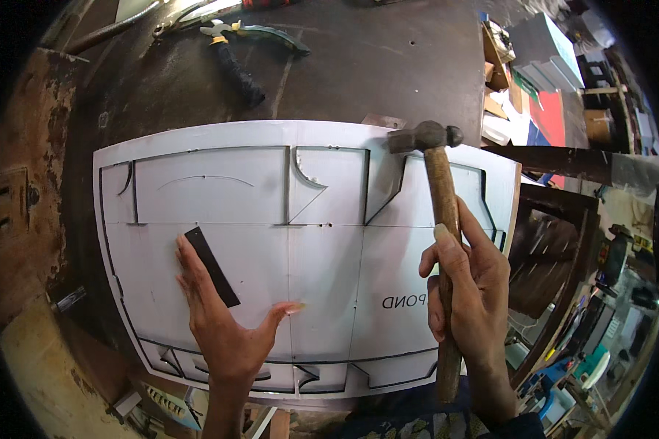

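Observation:
A large white board (322, 271) lies in front of me, with thin dark strips set along the outlines drawn on it. My right hand (465, 274) is wrapped round the wooden handle of a ball-peen hammer (441, 190), whose dark metal head is over the board's far edge. On the board's left half my left hand (231, 322) rests with fingers stretched and thumb spread. Beside its fingers is a flat black strip (214, 267), slanting; the hand seems to touch its left side. Nothing shows gripped in that hand.
Pliers (238, 51) with dark handles lie on the dark tabletop (359, 58) beyond the board. Stacked boxes (545, 55) and papers crowd the far right. A dark wooden frame (564, 219) stands by the board's right edge, with clutter lower right.

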`<state>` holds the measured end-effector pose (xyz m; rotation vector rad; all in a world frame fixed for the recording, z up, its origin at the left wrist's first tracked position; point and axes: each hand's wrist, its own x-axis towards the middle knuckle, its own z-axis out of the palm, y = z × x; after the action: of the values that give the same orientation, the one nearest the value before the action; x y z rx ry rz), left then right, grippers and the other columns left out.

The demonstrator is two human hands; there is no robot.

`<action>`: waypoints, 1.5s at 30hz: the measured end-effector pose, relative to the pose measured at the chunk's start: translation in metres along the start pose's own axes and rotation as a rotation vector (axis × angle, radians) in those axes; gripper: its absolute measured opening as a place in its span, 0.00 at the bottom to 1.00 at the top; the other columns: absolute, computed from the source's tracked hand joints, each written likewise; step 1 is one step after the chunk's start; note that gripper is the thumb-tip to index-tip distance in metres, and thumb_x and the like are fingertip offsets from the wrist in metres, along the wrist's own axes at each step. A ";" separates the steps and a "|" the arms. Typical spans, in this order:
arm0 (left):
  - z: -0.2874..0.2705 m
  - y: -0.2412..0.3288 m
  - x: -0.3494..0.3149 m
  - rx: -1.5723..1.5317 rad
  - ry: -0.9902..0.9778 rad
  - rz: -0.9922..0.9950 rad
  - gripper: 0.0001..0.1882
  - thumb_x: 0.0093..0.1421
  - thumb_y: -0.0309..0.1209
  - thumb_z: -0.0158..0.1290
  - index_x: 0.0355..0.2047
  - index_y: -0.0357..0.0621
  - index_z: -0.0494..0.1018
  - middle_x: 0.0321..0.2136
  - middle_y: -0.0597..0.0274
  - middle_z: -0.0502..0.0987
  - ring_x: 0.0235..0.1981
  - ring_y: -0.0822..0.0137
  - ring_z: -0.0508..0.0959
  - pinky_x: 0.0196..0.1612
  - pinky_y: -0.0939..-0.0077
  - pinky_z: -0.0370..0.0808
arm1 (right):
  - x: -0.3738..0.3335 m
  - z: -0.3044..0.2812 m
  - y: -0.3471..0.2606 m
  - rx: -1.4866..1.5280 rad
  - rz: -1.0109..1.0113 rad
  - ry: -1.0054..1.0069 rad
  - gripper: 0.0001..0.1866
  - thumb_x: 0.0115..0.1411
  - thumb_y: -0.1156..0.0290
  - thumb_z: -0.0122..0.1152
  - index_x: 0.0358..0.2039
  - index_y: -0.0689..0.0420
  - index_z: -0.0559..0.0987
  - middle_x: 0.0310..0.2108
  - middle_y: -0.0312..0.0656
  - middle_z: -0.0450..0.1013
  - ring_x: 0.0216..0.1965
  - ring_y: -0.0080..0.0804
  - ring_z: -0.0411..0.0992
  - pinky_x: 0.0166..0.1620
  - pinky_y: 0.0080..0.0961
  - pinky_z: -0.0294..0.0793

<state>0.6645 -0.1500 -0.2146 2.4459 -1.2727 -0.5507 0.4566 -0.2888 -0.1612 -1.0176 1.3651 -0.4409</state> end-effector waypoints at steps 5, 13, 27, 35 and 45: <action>0.003 -0.003 0.000 0.003 0.005 0.005 0.77 0.31 0.40 0.79 0.73 0.37 0.37 0.71 0.33 0.47 0.72 0.40 0.49 0.74 0.47 0.45 | -0.002 0.004 0.005 0.019 -0.012 0.016 0.29 0.74 0.68 0.44 0.70 0.66 0.52 0.25 0.41 0.70 0.09 0.15 0.62 0.07 0.16 0.59; 0.001 0.001 -0.003 -0.025 0.010 -0.017 0.76 0.31 0.39 0.78 0.73 0.38 0.38 0.71 0.33 0.48 0.72 0.41 0.51 0.74 0.48 0.46 | -0.001 0.001 0.003 0.026 -0.032 -0.003 0.29 0.74 0.67 0.45 0.70 0.68 0.54 0.25 0.41 0.70 0.08 0.15 0.62 0.07 0.16 0.58; 0.027 0.100 -0.122 -0.527 0.049 0.041 0.34 0.54 0.29 0.66 0.59 0.31 0.67 0.54 0.40 0.74 0.55 0.44 0.76 0.57 0.55 0.74 | 0.167 -0.112 -0.037 -1.100 -1.054 -0.020 0.29 0.63 0.73 0.62 0.65 0.56 0.67 0.34 0.49 0.73 0.28 0.44 0.74 0.32 0.38 0.73; 0.134 0.255 -0.194 -1.562 -0.544 -0.497 0.11 0.60 0.26 0.63 0.42 0.36 0.79 0.40 0.57 0.81 0.41 0.71 0.78 0.44 0.76 0.75 | 0.261 -0.135 -0.067 -0.996 -1.401 -0.213 0.24 0.61 0.72 0.64 0.59 0.55 0.75 0.40 0.52 0.74 0.37 0.47 0.77 0.39 0.38 0.78; 0.192 0.202 -0.183 -1.335 0.785 -1.117 0.14 0.64 0.29 0.58 0.48 0.36 0.76 0.46 0.56 0.79 0.48 0.66 0.76 0.52 0.72 0.71 | 0.330 0.029 -0.153 -1.028 -1.731 -0.493 0.20 0.63 0.68 0.63 0.54 0.58 0.73 0.47 0.52 0.73 0.48 0.55 0.71 0.52 0.45 0.72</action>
<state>0.3342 -0.1302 -0.2563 1.5498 0.7222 -0.3571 0.5975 -0.6168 -0.2372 -2.8324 -0.1871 -0.6145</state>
